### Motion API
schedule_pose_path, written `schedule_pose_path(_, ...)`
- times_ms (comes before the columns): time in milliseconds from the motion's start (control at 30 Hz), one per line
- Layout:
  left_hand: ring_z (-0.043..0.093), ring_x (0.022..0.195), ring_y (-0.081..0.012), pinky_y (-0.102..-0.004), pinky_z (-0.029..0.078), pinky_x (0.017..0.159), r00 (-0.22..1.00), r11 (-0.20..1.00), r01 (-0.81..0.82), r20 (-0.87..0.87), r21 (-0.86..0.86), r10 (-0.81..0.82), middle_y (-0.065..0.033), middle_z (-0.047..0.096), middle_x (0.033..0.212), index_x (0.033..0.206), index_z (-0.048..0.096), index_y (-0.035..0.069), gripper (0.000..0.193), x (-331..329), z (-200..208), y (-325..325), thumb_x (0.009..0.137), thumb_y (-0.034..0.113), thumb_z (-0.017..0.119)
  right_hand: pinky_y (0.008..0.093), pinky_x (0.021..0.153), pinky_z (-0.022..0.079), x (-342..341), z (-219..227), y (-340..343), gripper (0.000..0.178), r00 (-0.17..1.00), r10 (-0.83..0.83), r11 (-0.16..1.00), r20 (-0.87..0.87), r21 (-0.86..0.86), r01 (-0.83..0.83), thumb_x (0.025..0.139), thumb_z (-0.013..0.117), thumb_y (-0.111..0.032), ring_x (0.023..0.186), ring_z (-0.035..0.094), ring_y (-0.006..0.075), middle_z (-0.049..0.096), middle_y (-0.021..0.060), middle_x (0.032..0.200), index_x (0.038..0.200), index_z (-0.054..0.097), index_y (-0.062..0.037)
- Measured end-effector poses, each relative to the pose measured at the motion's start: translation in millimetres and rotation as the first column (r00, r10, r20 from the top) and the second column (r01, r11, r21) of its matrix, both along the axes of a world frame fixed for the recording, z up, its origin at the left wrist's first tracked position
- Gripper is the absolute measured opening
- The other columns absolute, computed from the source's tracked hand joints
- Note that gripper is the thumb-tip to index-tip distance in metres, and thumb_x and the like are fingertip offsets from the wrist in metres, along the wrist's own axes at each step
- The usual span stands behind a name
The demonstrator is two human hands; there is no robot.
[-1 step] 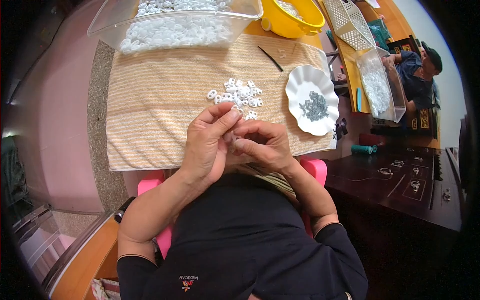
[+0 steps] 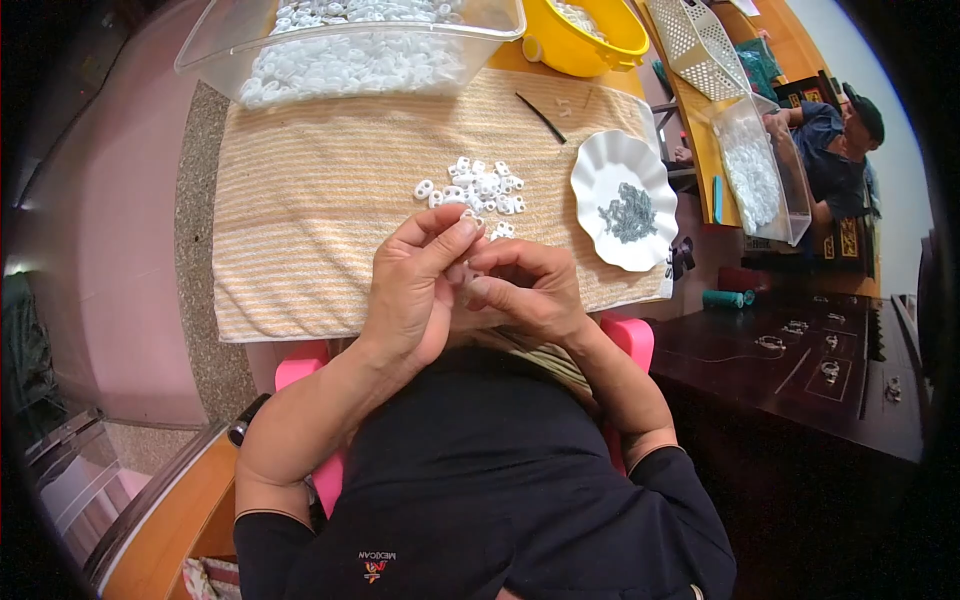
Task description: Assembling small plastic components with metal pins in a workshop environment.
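Note:
My left hand (image 2: pixel 415 275) pinches a small white two-hole plastic piece (image 2: pixel 474 219) between thumb and index finger, just above the towel's near edge. Close beside it on the right is my right hand (image 2: pixel 530 288), its thumb and index finger drawn together. Whatever lies between those right fingertips is too small and too hidden to make out. A loose pile of similar white plastic pieces (image 2: pixel 478 185) lies on the striped towel (image 2: pixel 310 210) beyond my fingertips. Right of the pile stands a white scalloped plate (image 2: pixel 598 165) with a heap of tiny grey pieces (image 2: pixel 630 212) on it.
At the back, a clear bin (image 2: pixel 350 65) is filled with white pieces, next to a yellow tub (image 2: pixel 570 50). A thin black stick (image 2: pixel 541 117) lies on the towel. To the right, another person (image 2: pixel 838 150) sits by a second clear bin (image 2: pixel 752 175) and a perforated white basket (image 2: pixel 695 45).
My right fingertips have shifted very slightly against the left hand. Everything else looks the same.

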State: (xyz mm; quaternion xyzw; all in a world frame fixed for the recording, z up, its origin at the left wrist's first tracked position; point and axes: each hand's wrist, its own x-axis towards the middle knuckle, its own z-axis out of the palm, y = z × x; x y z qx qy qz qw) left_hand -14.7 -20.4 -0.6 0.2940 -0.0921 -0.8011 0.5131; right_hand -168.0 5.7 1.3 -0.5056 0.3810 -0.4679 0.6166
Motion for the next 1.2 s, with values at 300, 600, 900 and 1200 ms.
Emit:
schedule_pose_path(300, 0.064, 0.089, -0.0198, -0.0296, 0.054, 0.084, 0.997, 0.999, -0.052, 0.049, -0.008, 0.053, -0.0094, 0.062, 0.097, 0.104, 0.058, -0.001, 0.018, 3, 9, -1, 0.087, 0.0, 0.063, 0.033, 0.067, 0.059, -11, 5, -4, 0.022, 0.998, -0.055, 0.983, -0.022, 0.173, 0.058, 0.085, 0.062, 0.005, 0.08, 0.067, 0.0193, 0.065, 0.0115, 0.092, 0.106, 0.059, 0.0048)
schedule_pose_path(600, 0.065, 0.089, -0.0206, -0.0308, 0.056, 0.083, 0.997, 0.999, -0.037, 0.066, -0.033, 0.039, -0.0098, 0.062, 0.096, 0.105, 0.057, -0.002, 0.018, 4, 9, -1, 0.087, 0.0, 0.062, 0.0292, 0.067, 0.057, -12, 0, -8, 0.025, 0.983, -0.14, 0.981, 0.116, 0.154, 0.121, 0.085, 0.065, 0.0, 0.078, 0.064, 0.0138, 0.066, 0.0084, 0.094, 0.108, 0.059, 0.0025)
schedule_pose_path(900, 0.065, 0.088, -0.02, -0.0308, 0.056, 0.082, 0.998, 0.999, -0.027, 0.061, -0.037, 0.029, -0.0097, 0.062, 0.095, 0.104, 0.057, -0.002, 0.017, 2, 9, 0, 0.088, 0.0, 0.062, 0.0324, 0.073, 0.057, -17, 2, -10, 0.02, 0.99, -0.14, 0.971, 0.018, 0.199, 0.133, 0.086, 0.062, 0.002, 0.079, 0.065, 0.018, 0.064, 0.0115, 0.095, 0.105, 0.06, 0.0059)
schedule_pose_path(1200, 0.065, 0.087, -0.0187, -0.0305, 0.056, 0.081, 0.998, 0.999, -0.012, 0.058, -0.047, 0.015, -0.0101, 0.062, 0.095, 0.104, 0.057, -0.003, 0.018, 2, 9, 0, 0.088, 0.001, 0.062, 0.031, 0.071, 0.056, -18, 4, -10, 0.008, 0.988, -0.15, 0.975, 0.045, 0.174, 0.14, 0.083, 0.064, 0.005, 0.077, 0.066, 0.0198, 0.065, 0.0161, 0.094, 0.09, 0.059, 0.0041)
